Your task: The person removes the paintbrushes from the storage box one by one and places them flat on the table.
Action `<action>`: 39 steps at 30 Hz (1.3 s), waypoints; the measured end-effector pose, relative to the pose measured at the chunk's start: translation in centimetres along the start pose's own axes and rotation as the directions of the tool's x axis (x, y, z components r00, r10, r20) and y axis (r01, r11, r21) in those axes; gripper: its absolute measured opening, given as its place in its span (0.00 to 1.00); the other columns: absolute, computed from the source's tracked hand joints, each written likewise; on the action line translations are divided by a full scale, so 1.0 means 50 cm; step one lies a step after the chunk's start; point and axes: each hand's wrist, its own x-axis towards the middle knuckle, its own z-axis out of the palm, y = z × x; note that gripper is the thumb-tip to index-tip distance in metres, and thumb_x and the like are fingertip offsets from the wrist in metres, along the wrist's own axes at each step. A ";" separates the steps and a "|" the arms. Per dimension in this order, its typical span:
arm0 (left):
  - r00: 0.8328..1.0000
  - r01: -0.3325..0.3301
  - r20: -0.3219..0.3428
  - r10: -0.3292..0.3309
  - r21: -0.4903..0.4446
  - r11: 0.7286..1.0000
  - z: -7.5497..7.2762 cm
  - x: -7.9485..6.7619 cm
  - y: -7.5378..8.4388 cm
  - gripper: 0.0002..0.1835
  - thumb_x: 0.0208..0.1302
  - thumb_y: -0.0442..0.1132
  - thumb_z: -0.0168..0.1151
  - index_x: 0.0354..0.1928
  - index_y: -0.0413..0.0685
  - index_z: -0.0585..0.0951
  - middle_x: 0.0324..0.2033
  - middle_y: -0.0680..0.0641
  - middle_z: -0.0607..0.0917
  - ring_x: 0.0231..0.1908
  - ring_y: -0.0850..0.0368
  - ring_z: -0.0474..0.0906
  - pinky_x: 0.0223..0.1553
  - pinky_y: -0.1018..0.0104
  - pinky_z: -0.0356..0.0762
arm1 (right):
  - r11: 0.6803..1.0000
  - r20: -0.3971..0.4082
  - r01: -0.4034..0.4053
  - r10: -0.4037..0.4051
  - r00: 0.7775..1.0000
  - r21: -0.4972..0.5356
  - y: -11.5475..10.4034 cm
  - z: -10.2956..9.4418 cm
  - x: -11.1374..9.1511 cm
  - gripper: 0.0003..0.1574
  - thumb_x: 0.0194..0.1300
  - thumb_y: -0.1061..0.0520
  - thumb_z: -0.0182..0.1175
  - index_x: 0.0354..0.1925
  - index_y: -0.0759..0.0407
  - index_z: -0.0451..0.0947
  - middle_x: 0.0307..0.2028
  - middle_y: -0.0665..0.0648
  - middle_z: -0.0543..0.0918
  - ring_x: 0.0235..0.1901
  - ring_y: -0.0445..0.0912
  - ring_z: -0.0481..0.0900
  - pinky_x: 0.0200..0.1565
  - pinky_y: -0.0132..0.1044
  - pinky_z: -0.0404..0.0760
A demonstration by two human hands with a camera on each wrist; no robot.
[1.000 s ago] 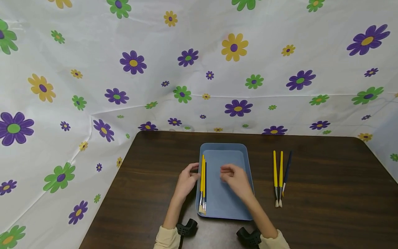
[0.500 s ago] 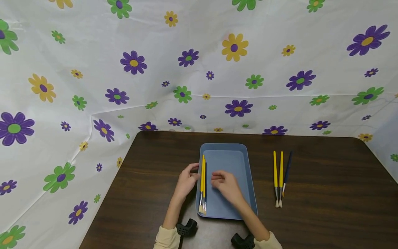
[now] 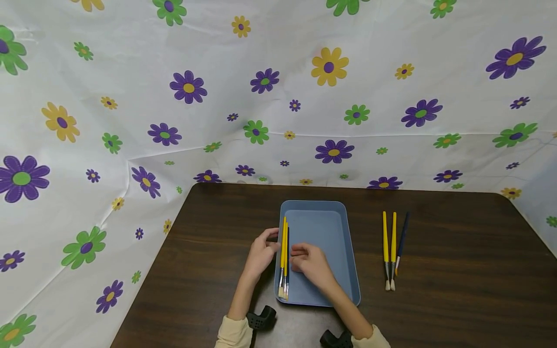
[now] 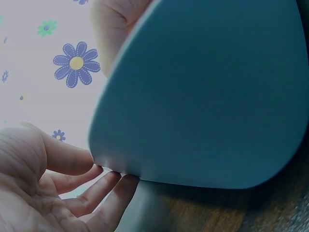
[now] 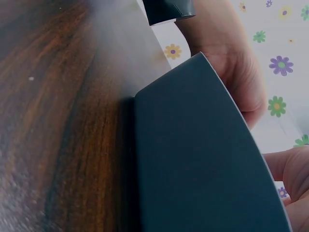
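A shallow blue-grey tray (image 3: 319, 217) lies on the table. Two yellow-handled paintbrushes (image 3: 284, 244) and a dark blue paintbrush (image 3: 288, 251) line its left side, bristles toward me. My left hand (image 3: 260, 253) grips the tray's left rim; in the left wrist view its thumb and bent fingers meet the tray's edge. Inside the tray, my right hand (image 3: 313, 263) has loosely bent fingers right beside the blue brush; I cannot tell if they touch it. Nothing shows in its grasp. The right wrist view catches the right hand (image 5: 297, 179) only partly, behind the tray wall.
Right of the tray, two more yellow paintbrushes (image 3: 389, 246) and a dark blue paintbrush (image 3: 402, 241) lie side by side on the dark wooden table (image 3: 461, 270). A flower-printed cloth (image 3: 278, 106) hangs behind the table. Black mounts (image 3: 262, 318) sit at both wrists.
My right hand has moved left across the tray, from near its middle to the row of brushes. The left hand keeps its place at the rim. The brushes look unmoved.
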 end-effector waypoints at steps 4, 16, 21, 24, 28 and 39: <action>1.000 -0.001 -0.004 0.001 -0.002 1.000 0.000 -0.001 0.004 0.24 0.69 0.29 0.57 0.67 0.32 0.75 0.58 0.32 0.80 0.47 0.44 0.83 0.41 0.54 0.80 | 1.000 0.004 0.011 -0.011 1.000 -0.016 0.002 0.002 0.000 0.25 0.58 0.72 0.58 0.55 0.83 0.76 0.45 0.70 0.85 0.42 0.60 0.87 0.41 0.47 0.87; 1.000 0.012 -0.017 -0.012 -0.013 1.000 -0.001 -0.001 0.004 0.24 0.67 0.29 0.58 0.66 0.33 0.76 0.58 0.32 0.81 0.48 0.44 0.84 0.39 0.59 0.78 | 0.996 -0.006 0.060 -0.060 0.998 -0.072 0.009 0.015 0.000 0.23 0.57 0.72 0.61 0.52 0.82 0.78 0.42 0.70 0.86 0.39 0.57 0.87 0.37 0.41 0.86; 1.000 0.009 -0.016 -0.009 -0.005 1.000 0.000 0.001 0.003 0.24 0.67 0.29 0.58 0.65 0.34 0.77 0.58 0.33 0.81 0.49 0.42 0.84 0.40 0.59 0.77 | 0.994 0.006 0.071 -0.071 0.997 -0.083 0.015 0.021 0.001 0.24 0.56 0.72 0.62 0.52 0.81 0.78 0.43 0.70 0.86 0.40 0.58 0.88 0.38 0.41 0.86; 1.000 0.003 -0.014 -0.003 0.002 1.000 0.000 0.003 0.000 0.24 0.66 0.28 0.58 0.65 0.33 0.77 0.57 0.33 0.81 0.49 0.41 0.84 0.41 0.59 0.77 | 0.994 0.012 0.074 -0.074 0.997 -0.083 0.016 0.023 0.001 0.24 0.57 0.72 0.61 0.53 0.81 0.78 0.43 0.70 0.86 0.40 0.58 0.88 0.38 0.40 0.86; 1.000 0.002 -0.014 -0.002 0.013 1.000 0.000 0.005 -0.001 0.24 0.66 0.28 0.58 0.65 0.33 0.77 0.57 0.33 0.82 0.49 0.41 0.84 0.41 0.60 0.77 | 0.994 0.013 0.072 -0.072 0.997 -0.077 0.015 0.024 0.001 0.23 0.57 0.73 0.61 0.52 0.81 0.78 0.42 0.69 0.86 0.39 0.57 0.88 0.37 0.40 0.86; 1.000 0.005 -0.014 -0.004 0.030 1.000 0.000 0.005 -0.001 0.24 0.67 0.28 0.57 0.65 0.33 0.77 0.57 0.33 0.82 0.49 0.42 0.84 0.44 0.57 0.78 | 0.998 0.036 0.052 -0.051 0.998 -0.022 0.014 0.029 0.003 0.23 0.56 0.74 0.62 0.52 0.82 0.77 0.40 0.68 0.84 0.37 0.54 0.87 0.37 0.41 0.87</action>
